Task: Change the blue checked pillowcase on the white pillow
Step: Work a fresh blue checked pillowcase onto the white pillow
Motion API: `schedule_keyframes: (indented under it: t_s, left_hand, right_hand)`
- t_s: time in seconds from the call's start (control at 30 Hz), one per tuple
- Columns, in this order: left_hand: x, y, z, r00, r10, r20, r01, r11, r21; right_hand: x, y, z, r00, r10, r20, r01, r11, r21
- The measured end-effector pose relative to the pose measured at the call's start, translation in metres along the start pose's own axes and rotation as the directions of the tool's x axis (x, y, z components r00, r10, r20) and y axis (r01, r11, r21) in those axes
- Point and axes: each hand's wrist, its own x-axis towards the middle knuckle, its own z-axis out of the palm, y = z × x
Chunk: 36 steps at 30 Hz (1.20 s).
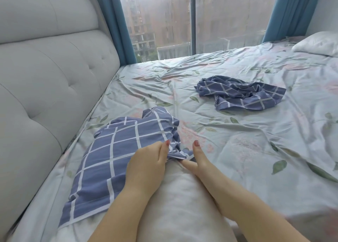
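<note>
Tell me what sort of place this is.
A bedroom, probably in a high-rise flat: a floral bed sheet, a padded grey headboard, and a tall window with blue curtains facing apartment blocks.

On my feed the left hand (146, 166) and right hand (199, 161) are bare, and the forearms (126, 207) are uncovered down to the frame's lower edge. I can make out two thumbnails (167, 143), rounded and painted reddish pink.
</note>
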Motion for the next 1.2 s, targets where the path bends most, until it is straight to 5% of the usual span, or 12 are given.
schedule_keyframes:
  t_s: [0.03, 0.1, 0.3, 0.37, 0.47, 0.63, 0.77, 0.87, 0.93, 1.0, 1.1, 1.2]
  left_hand:
    - [-0.001, 0.0, 0.001, 1.0, 0.014, -0.002, -0.014, 1.0, 0.005]
    - [-0.003, 0.002, 0.001, 0.999, 0.035, -0.008, -0.035, 0.999, -0.017]
    - [-0.008, 0.014, -0.001, 0.997, 0.079, -0.022, -0.08, 0.996, -0.037]
    - [-0.012, 0.021, -0.003, 0.997, 0.072, 0.015, -0.072, 0.997, -0.042]
    - [-0.021, 0.03, -0.005, 0.994, 0.077, 0.078, -0.071, 0.995, -0.071]
    - [-0.028, 0.037, -0.013, 0.965, 0.002, 0.262, 0.095, 0.929, -0.357]
    - [-0.02, 0.024, -0.016, 0.975, -0.026, 0.222, 0.113, 0.915, -0.388]
    - [-0.012, 0.006, -0.014, 0.997, -0.076, 0.034, 0.083, 0.946, -0.313]
    - [-0.006, -0.008, -0.015, 0.992, -0.03, -0.12, 0.015, 0.992, -0.122]
    - [0.0, -0.021, -0.017, 0.984, 0.013, -0.179, -0.003, 0.999, 0.055]
    - [0.01, -0.037, -0.01, 0.998, -0.033, -0.058, 0.041, 0.99, 0.138]
    - [0.016, -0.041, 0.003, 0.997, -0.068, 0.028, 0.058, 0.962, 0.265]
  right_hand:
    - [0.002, -0.002, 0.016, 0.977, 0.192, 0.091, -0.194, 0.981, 0.014]
    - [0.001, -0.004, 0.0, 0.967, 0.22, 0.127, -0.206, 0.972, -0.113]
    - [0.006, 0.018, -0.007, 0.999, -0.037, 0.006, 0.037, 0.937, -0.346]
    - [0.0, 0.018, -0.003, 1.0, -0.006, 0.011, 0.009, 0.947, -0.321]
    - [0.006, 0.02, -0.006, 0.985, -0.166, -0.055, 0.147, 0.956, -0.253]
    - [0.006, 0.021, -0.004, 0.994, -0.026, -0.102, -0.003, 0.963, -0.269]
    - [0.007, 0.022, 0.015, 0.996, -0.053, -0.072, 0.026, 0.941, -0.338]
    - [0.009, 0.01, 0.004, 0.969, -0.246, -0.011, 0.196, 0.799, -0.568]
    - [0.005, 0.0, -0.009, 0.933, -0.36, -0.009, 0.171, 0.464, -0.869]
    - [-0.006, -0.012, -0.021, 0.842, -0.527, 0.115, 0.204, 0.114, -0.972]
    - [0.0, -0.018, -0.02, 0.74, -0.609, 0.285, 0.358, -0.003, -0.934]
    - [0.011, -0.008, -0.021, 0.777, -0.486, 0.4, 0.429, -0.057, -0.902]
